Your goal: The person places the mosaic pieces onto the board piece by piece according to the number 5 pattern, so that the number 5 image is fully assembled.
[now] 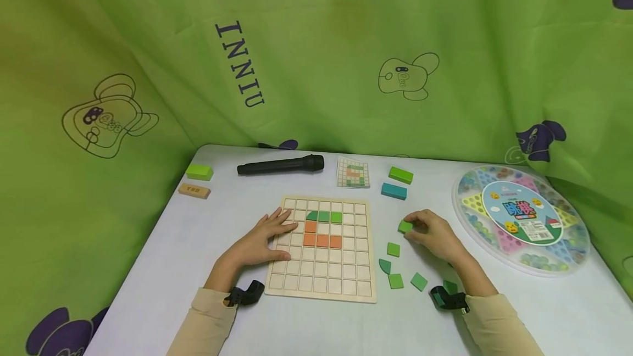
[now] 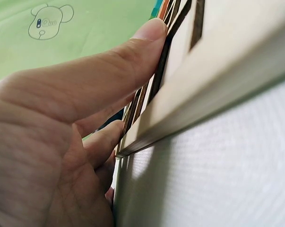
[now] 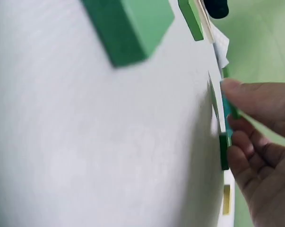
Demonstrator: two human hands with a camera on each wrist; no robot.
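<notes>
My left hand (image 1: 259, 239) rests with fingers spread on the left edge of a wooden grid board (image 1: 341, 284). In the left wrist view its thumb (image 2: 149, 35) presses on the board's face near the rim. Set in the grid are a green quarter-round tile (image 1: 312, 216), two green square tiles (image 1: 323, 216) beside it, and several orange square tiles (image 1: 322, 240). To the right of the board, my right hand (image 1: 435, 235) pinches a green square tile (image 1: 405, 227) between thumb and fingertips. Loose on the table nearby are several green squares (image 1: 393, 249) and a quarter-round piece (image 1: 385, 266).
A pattern card (image 1: 353, 173) and a black microphone (image 1: 280, 165) lie behind the board. Blue (image 1: 394, 190) and green (image 1: 401, 174) blocks stand beside the card. A round marble game box (image 1: 521, 220) occupies the right; green (image 1: 199, 172) and wooden (image 1: 194, 190) blocks sit far left.
</notes>
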